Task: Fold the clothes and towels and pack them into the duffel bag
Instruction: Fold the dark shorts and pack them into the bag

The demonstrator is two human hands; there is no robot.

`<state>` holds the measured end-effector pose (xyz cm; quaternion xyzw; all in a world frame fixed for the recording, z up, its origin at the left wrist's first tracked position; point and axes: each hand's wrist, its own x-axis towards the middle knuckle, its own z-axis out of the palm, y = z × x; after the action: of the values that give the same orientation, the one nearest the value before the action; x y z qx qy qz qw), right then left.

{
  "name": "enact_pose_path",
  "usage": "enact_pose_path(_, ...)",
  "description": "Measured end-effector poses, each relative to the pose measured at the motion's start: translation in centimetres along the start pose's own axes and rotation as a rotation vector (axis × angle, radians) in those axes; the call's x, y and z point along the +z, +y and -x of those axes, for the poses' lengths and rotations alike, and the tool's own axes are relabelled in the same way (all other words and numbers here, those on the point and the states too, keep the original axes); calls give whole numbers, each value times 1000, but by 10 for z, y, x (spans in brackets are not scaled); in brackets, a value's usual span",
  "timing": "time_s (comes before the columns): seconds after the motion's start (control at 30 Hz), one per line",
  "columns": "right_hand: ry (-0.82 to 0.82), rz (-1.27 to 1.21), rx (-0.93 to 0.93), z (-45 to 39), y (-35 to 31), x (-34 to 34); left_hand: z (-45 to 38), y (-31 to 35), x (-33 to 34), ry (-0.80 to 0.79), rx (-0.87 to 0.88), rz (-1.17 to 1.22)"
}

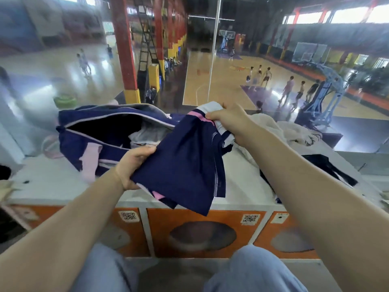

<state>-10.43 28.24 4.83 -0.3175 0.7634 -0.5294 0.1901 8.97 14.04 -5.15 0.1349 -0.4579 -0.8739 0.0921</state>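
White tabletop [52,182] carries the open navy duffel bag [92,133]. Above it, I see my left hand [132,165] and right hand [229,121] both gripping navy shorts [185,165].

Both forearms bare, reaching forward from the lower corners and converging toward the middle. Left hand [131,165] lower and nearer the body, back of the hand turned left, thumb on top, fingers curled under in a grip on navy cloth. Right hand [229,121] higher and farther out, wrist bent, knuckles up, fingers pinched closed round the cloth's upper edge. Hands well apart. Both knees in light blue trousers below.
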Motion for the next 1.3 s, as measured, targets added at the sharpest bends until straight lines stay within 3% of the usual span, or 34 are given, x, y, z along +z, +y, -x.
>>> enact_pose_path(0.3,77,-276,245,-6,22,93,59,10,-57,357,143,325)
enact_pose_path(0.57,166,-303,283,-18,25,160,77,24,-75,396,327,357)
enact_pose_path(0.7,166,-37,143,-20,27,175,80,43,-84,460,271,151)
enact_pose_path(0.83,52,205,-96,-22,22,182,71,59,-86,531,173,-187)
enact_pose_path(0.93,-53,269,-164,-29,15,189,55,68,-88,628,175,-307)
enact_pose_path(1.03,-129,276,-285,-34,9,193,42,78,-89,643,197,-310)
enact_pose_path(1.17,-36,43,-403,-47,6,197,29,92,-94,660,235,-170)
enact_pose_path(1.3,37,68,-293,-60,16,196,14,90,-102,636,159,-113)
